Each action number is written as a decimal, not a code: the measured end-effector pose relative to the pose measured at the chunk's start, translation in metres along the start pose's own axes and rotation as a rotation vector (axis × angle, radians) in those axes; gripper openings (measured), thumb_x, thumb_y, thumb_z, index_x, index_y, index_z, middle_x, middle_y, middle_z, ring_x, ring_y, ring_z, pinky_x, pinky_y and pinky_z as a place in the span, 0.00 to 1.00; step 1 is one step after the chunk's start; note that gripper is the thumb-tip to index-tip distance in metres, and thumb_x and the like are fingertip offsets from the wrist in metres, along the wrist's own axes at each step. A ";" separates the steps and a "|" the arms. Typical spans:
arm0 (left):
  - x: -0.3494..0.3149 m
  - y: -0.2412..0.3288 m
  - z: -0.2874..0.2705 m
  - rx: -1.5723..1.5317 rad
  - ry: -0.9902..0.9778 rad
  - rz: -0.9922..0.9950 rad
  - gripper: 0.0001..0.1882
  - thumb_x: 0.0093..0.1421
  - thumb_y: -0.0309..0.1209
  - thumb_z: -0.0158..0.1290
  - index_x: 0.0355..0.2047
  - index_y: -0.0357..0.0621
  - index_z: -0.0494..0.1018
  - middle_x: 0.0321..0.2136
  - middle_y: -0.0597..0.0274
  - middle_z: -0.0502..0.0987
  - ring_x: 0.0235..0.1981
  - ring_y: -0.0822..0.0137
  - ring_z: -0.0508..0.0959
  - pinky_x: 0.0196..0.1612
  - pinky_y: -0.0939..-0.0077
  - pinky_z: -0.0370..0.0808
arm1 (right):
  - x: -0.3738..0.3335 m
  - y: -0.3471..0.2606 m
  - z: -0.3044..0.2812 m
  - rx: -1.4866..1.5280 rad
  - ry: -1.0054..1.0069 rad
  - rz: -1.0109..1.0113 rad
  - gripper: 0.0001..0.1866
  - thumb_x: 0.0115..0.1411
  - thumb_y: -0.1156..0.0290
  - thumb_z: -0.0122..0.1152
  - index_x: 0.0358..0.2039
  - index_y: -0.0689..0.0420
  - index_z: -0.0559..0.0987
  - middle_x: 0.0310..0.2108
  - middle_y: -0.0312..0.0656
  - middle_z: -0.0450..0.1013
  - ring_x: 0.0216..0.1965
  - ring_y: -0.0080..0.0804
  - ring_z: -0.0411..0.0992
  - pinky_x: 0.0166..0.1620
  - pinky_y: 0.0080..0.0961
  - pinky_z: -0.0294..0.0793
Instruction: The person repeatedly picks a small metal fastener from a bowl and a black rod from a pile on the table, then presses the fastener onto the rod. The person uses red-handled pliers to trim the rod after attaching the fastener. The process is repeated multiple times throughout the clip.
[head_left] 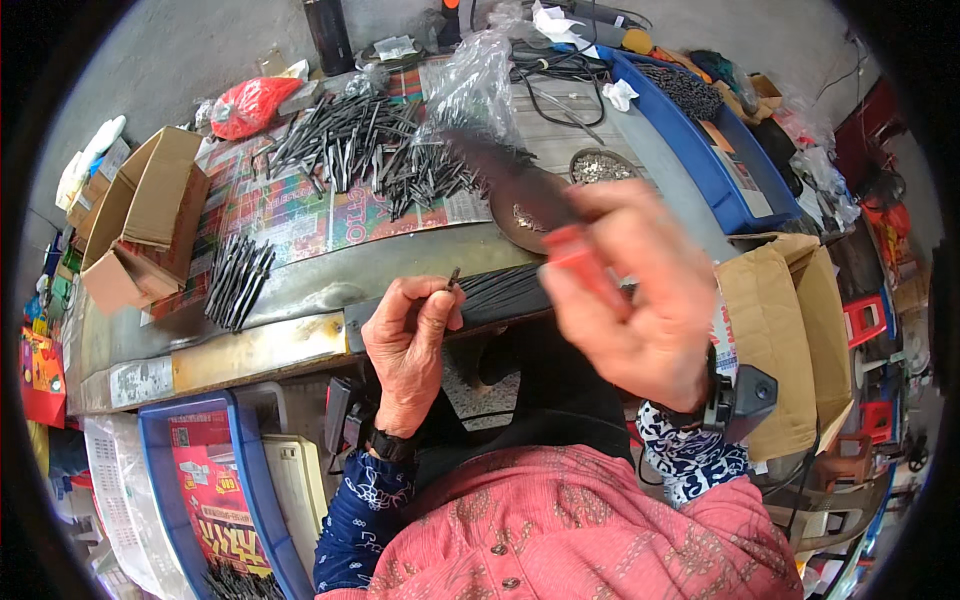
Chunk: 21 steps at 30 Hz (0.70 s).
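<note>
My left hand point(408, 345) is closed in a pinch over the table's front edge, holding a short, thin dark piece point(454, 277) whose tip sticks out. To its right, my right hand point(645, 290) grips a red-handled tool point(578, 258), smeared by motion. Its long dark head point(510, 180) points up and left over the table; its exact kind is blurred. Beyond the hands lies a large heap of slim black pieces point(350, 140). A row of black strips point(500, 292) lies along the table's front edge between my hands.
A brown round dish point(512, 228) and another dish point(602, 167) hold small bits. Dark strips point(240, 282) lie beside an open cardboard box point(150, 215). A blue bin point(700, 150) stands right, above a second carton point(780, 350). Another blue bin point(240, 440) sits lower left.
</note>
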<state>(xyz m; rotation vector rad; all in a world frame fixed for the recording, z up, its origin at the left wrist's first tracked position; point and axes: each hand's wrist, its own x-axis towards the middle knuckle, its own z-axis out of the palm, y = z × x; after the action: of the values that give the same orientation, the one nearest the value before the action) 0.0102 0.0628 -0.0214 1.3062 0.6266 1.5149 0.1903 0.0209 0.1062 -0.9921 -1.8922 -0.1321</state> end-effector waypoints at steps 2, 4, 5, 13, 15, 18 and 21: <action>0.000 0.000 0.001 0.011 0.008 -0.004 0.04 0.64 0.25 0.54 0.35 0.36 0.73 0.29 0.65 0.77 0.25 0.79 0.71 0.30 0.86 0.69 | 0.000 -0.001 0.003 0.055 0.122 0.011 0.08 0.48 0.80 0.60 0.32 0.63 0.74 0.33 0.48 0.71 0.34 0.41 0.72 0.38 0.31 0.72; 0.000 -0.001 0.002 0.013 0.011 0.001 0.04 0.64 0.25 0.54 0.35 0.36 0.73 0.28 0.65 0.77 0.25 0.79 0.70 0.30 0.86 0.69 | -0.003 0.002 0.020 -0.032 -0.088 -0.051 0.09 0.48 0.79 0.60 0.31 0.63 0.73 0.30 0.48 0.68 0.30 0.45 0.70 0.35 0.35 0.72; 0.000 -0.001 0.002 0.011 0.010 0.008 0.04 0.64 0.25 0.54 0.35 0.36 0.73 0.28 0.65 0.77 0.25 0.79 0.70 0.29 0.86 0.69 | -0.004 0.005 0.031 -0.090 -0.197 -0.097 0.09 0.48 0.79 0.60 0.31 0.63 0.72 0.27 0.47 0.66 0.27 0.47 0.68 0.33 0.38 0.71; 0.001 0.001 0.001 0.074 -0.010 0.001 0.03 0.64 0.24 0.53 0.35 0.36 0.73 0.28 0.65 0.77 0.25 0.80 0.71 0.30 0.86 0.69 | -0.025 0.029 0.009 0.017 -0.125 0.183 0.06 0.53 0.77 0.59 0.29 0.61 0.71 0.27 0.46 0.65 0.27 0.45 0.69 0.30 0.37 0.69; 0.002 0.002 0.001 0.059 -0.003 -0.006 0.03 0.64 0.24 0.53 0.35 0.36 0.73 0.28 0.64 0.77 0.25 0.79 0.71 0.30 0.86 0.69 | -0.028 0.035 -0.003 -0.004 -0.089 0.313 0.08 0.52 0.75 0.63 0.27 0.62 0.71 0.26 0.44 0.65 0.25 0.38 0.66 0.29 0.31 0.68; 0.001 0.005 0.004 0.021 0.022 -0.017 0.04 0.64 0.24 0.53 0.35 0.36 0.73 0.28 0.63 0.77 0.25 0.79 0.71 0.30 0.86 0.70 | -0.041 0.055 -0.017 -0.176 -0.022 0.425 0.11 0.51 0.74 0.65 0.26 0.62 0.70 0.25 0.45 0.65 0.25 0.38 0.66 0.28 0.32 0.66; -0.001 0.010 0.006 0.057 0.001 -0.010 0.05 0.66 0.27 0.51 0.37 0.37 0.71 0.28 0.60 0.76 0.24 0.76 0.69 0.29 0.82 0.68 | -0.066 0.089 -0.030 -0.335 0.055 0.529 0.12 0.52 0.71 0.65 0.25 0.63 0.69 0.25 0.47 0.66 0.26 0.42 0.66 0.30 0.35 0.66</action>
<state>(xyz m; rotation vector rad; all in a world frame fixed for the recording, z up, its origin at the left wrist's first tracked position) 0.0125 0.0567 -0.0116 1.3436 0.6803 1.4994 0.2860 0.0275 0.0430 -1.6662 -1.5258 -0.1638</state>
